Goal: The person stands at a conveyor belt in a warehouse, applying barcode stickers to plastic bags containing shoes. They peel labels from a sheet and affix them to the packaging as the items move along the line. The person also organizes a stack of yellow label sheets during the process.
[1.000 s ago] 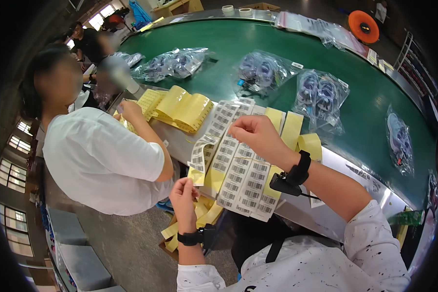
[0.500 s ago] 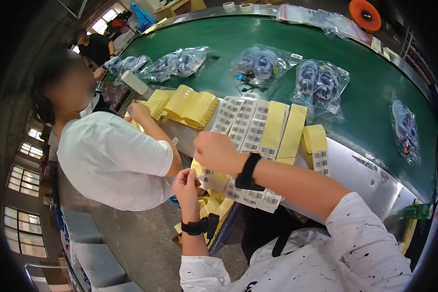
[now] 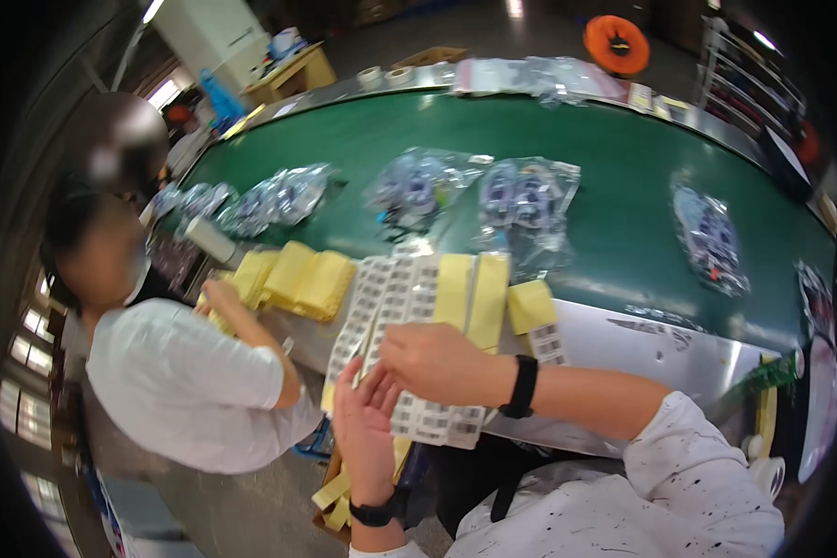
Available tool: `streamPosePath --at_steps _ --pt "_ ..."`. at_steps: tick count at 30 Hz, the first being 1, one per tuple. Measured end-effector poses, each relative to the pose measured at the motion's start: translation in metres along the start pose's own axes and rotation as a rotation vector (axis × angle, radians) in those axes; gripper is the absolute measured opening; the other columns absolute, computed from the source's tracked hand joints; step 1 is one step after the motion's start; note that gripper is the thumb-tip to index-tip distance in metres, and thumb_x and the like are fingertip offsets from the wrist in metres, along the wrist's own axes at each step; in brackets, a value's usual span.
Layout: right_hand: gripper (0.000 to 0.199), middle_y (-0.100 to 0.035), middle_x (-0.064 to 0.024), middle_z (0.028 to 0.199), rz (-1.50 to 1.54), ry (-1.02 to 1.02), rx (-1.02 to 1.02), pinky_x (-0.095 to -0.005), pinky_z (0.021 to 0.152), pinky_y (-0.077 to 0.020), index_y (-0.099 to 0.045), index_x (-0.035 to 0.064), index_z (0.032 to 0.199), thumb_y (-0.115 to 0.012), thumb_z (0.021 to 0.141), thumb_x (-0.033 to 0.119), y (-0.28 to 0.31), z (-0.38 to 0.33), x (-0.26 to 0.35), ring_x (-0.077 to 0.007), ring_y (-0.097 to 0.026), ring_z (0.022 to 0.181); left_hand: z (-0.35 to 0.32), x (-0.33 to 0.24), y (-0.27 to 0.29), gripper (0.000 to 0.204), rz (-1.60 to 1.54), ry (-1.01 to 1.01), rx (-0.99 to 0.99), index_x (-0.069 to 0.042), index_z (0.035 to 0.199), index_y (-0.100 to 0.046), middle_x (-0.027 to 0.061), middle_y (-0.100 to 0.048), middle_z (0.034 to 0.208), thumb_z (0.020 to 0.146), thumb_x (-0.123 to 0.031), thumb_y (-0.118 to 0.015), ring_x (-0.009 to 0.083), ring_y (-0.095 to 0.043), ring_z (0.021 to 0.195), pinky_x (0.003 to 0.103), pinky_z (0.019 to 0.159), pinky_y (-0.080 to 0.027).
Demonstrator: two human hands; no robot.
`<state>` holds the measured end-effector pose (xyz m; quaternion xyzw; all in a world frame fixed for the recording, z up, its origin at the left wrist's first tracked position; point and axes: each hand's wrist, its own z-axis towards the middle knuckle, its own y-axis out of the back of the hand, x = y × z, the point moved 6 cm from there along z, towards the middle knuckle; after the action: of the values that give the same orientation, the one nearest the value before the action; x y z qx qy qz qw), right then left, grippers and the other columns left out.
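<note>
Strips of barcode labels lie side by side on the metal table edge in front of me, some showing yellow backing paper. My left hand is at the near end of the leftmost strip, its fingers closed on the label strip. Just above and touching its fingertips, my right hand is closed with fingers pinched together. Whatever sits between those fingers is too small and blurred to make out. Black bands circle both wrists.
A green conveyor belt carries bagged pairs of shoes. At my left a person in a white shirt handles yellow label stacks. A white roll lies beyond them. Below the table is a box of yellow paper.
My view has tilted up and turned right, so the belt and table sit lower and further left. My right hand has come down against my left fingertips.
</note>
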<state>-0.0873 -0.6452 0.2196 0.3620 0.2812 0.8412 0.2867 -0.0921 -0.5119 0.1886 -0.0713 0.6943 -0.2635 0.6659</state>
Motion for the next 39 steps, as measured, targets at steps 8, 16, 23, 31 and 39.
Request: streamPosePath --at_steps 8,16,23,31,39 --pt "0.031 -0.058 -0.0121 0.095 0.174 -0.112 0.034 -0.0341 0.069 -0.0504 -0.059 0.0021 0.099 -0.070 0.082 0.025 0.053 -0.043 -0.013 -0.0252 -0.060 0.084 -0.008 0.007 -0.034 0.051 0.045 0.007 0.031 0.004 0.131 -0.036 0.0203 -0.055 0.117 0.100 -0.035 -0.043 0.0261 -0.057 0.108 0.039 0.098 -0.046" --pt "0.014 -0.059 -0.0058 0.104 0.994 -0.545 -0.085 -0.0278 0.078 -0.0488 -0.063 0.0006 0.083 -0.069 0.084 0.013 0.076 -0.085 -0.084 -0.0132 -0.058 0.089 0.004 0.030 -0.091 0.044 -0.001 0.068 0.168 0.001 0.129 -0.041 0.0130 -0.058 0.114 0.099 -0.030 -0.044 0.0237 -0.059 0.104 0.039 0.095 -0.048" --pt "0.012 -0.058 -0.0070 0.089 0.740 -0.551 -0.233 -0.0285 0.072 -0.0478 -0.061 -0.0007 0.084 -0.065 0.084 0.011 0.106 -0.115 -0.110 -0.0146 -0.058 0.079 0.019 0.071 -0.127 0.047 -0.042 0.145 0.233 0.000 0.128 -0.042 0.0185 -0.055 0.121 0.094 -0.030 -0.053 0.0265 -0.057 0.108 0.038 0.093 -0.048" --pt "0.009 -0.061 -0.0066 0.083 0.265 -0.527 -0.520 -0.0274 0.070 -0.0472 -0.061 0.0013 0.082 -0.062 0.085 0.009 0.246 -0.163 -0.164 -0.0133 -0.059 0.077 0.036 0.099 -0.163 0.041 0.195 0.160 0.362 0.001 0.129 -0.043 0.0176 -0.054 0.124 0.098 -0.025 -0.046 0.0259 -0.056 0.112 0.038 0.095 -0.048" --pt "0.051 -0.058 -0.0073 0.101 0.135 -1.122 -1.197 -0.0321 0.075 -0.0498 -0.046 0.0064 0.128 -0.067 0.081 0.008 0.465 -0.389 -0.303 -0.0173 -0.057 0.090 0.048 0.100 -0.215 0.031 0.770 0.007 0.653 0.003 0.123 -0.050 0.0185 -0.056 0.120 0.093 -0.008 -0.054 0.0265 -0.057 0.108 0.036 0.092 -0.048"
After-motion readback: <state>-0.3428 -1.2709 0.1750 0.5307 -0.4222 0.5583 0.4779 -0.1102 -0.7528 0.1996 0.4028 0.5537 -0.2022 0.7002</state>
